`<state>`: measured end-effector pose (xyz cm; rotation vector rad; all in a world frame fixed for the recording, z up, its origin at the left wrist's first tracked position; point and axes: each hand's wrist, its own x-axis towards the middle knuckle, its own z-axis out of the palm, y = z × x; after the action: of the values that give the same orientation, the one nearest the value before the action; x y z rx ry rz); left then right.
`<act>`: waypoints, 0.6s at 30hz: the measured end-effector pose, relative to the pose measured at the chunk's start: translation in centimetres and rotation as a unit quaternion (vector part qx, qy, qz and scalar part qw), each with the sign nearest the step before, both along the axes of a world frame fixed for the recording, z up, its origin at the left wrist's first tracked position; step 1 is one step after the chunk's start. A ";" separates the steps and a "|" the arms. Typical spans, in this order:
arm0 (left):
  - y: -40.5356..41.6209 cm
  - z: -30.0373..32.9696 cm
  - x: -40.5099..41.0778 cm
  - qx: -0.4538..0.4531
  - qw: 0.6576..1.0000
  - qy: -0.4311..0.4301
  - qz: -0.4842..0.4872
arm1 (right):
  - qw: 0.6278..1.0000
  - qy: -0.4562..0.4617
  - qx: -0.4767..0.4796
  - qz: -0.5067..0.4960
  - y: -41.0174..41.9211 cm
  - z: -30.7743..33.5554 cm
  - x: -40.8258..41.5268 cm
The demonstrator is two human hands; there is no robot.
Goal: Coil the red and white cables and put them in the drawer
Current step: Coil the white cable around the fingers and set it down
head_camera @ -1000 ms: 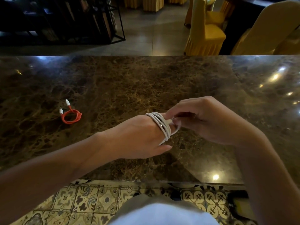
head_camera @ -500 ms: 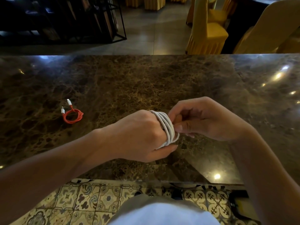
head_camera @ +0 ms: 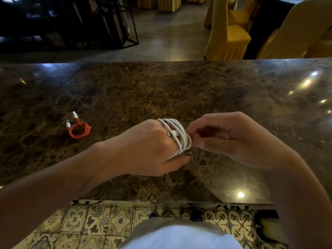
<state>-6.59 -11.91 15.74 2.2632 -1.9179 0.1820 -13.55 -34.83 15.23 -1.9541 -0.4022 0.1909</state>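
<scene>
From the head view, the white cable (head_camera: pixel 179 136) is now all wound round the left hand's (head_camera: pixel 149 148) fingers, its plug tucked in. The right hand (head_camera: pixel 231 139) pinches the loops. The red cable (head_camera: pixel 79 131) lies coiled on the worktop (head_camera: pixel 161 90); next comes the drawer

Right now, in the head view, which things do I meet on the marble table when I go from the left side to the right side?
red cable coiled on the marble table → left hand → white cable wound around its fingers → right hand, pinching at the white coil.
</scene>
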 end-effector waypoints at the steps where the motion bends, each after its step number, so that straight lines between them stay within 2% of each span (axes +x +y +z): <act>1: 0.0 0.1 0.1 0.003 1.000 -0.004 -0.001 | 1.000 -0.002 0.006 -0.009 0.0 -0.1 0.0; 6: -0.2 0.1 -0.5 0.032 0.999 -0.015 0.009 | 0.997 -0.058 -0.008 -0.055 0.8 -1.2 0.5; 10: -0.2 0.4 -0.5 -0.003 0.998 0.059 0.017 | 0.995 -0.091 0.021 -0.030 0.7 -1.0 0.2; 14: -0.2 0.7 -1.2 0.044 0.998 0.027 0.029 | 0.997 -0.065 0.032 -0.027 0.8 -1.3 0.2; 18: 0.0 0.6 -1.1 0.037 0.998 0.023 0.051 | 0.994 -0.048 0.091 -0.031 1.9 -2.7 0.0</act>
<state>-7.70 -11.91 16.29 2.3918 -1.8178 0.0730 -13.50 -32.95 12.51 -1.7967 -0.4079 0.0188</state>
